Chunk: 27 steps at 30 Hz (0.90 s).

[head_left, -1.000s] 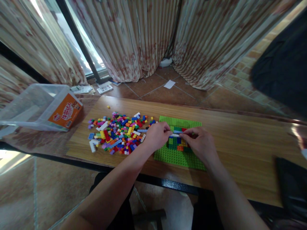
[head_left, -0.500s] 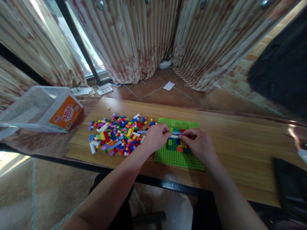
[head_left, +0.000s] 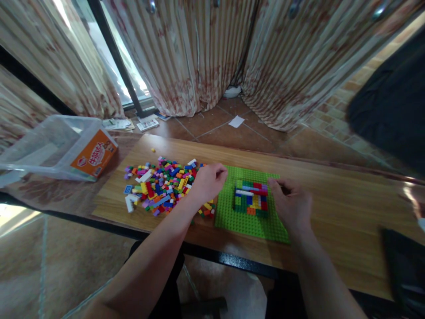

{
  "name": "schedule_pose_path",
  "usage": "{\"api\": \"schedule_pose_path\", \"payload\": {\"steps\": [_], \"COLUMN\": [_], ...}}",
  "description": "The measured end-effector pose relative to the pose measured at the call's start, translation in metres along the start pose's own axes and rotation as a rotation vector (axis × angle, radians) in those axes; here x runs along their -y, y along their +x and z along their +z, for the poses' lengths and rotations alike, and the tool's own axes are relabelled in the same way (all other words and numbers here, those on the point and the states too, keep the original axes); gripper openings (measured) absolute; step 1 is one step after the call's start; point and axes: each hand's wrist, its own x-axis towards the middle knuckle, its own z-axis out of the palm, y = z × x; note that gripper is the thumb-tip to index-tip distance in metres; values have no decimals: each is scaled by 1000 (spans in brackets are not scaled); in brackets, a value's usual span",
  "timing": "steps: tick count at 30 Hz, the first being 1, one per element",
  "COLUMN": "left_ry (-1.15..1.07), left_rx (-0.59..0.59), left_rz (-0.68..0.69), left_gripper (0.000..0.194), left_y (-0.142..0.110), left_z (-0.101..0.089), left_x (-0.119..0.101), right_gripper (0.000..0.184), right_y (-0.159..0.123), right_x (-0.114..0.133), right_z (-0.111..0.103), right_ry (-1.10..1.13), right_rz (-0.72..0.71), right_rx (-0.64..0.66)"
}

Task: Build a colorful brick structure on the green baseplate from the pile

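Note:
A green baseplate (head_left: pixel 232 221) lies on the table with a low block of coloured bricks (head_left: pixel 255 201) built on it, in green, red, blue, yellow and orange. Across the upper part of this build lies a white brick (head_left: pixel 245 193). My left hand (head_left: pixel 209 181) hovers between the baseplate and the brick pile, its fingers curled in and no piece showing in them. At the right side of the build is my right hand (head_left: pixel 292 204), thumb apart from the bent fingers, with nothing visible between them.
A heap of loose bricks (head_left: pixel 166 186) spreads left of the baseplate, partly behind my left forearm. Further left stands a clear plastic bin (head_left: pixel 59 137) with an orange label. A dark object (head_left: pixel 403 261) sits at the right edge. Curtains (head_left: pixel 186 57) hang beyond the table.
My hands have parted: the left moved left and up, the right moved right. The white brick between them was let go and lies on the build. The view shifted slightly.

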Motion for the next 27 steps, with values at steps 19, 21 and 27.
{"api": "schedule_pose_path", "payload": {"steps": [19, 21, 27], "left_ry": [-1, -5, -5], "left_rx": [-181, -193, -194], "left_rz": [-48, -56, -56], "left_gripper": [20, 19, 21], "left_y": [6, 7, 6], "left_z": [-26, -28, -28], "left_x": [19, 22, 20], "right_gripper": [14, 14, 22], "right_y": [-72, -76, -79], "right_x": [42, 44, 43], "right_z": [51, 54, 61], "right_ry": [95, 62, -21], "right_rz": [-588, -612, -650], "right_rx": [484, 486, 474]}}
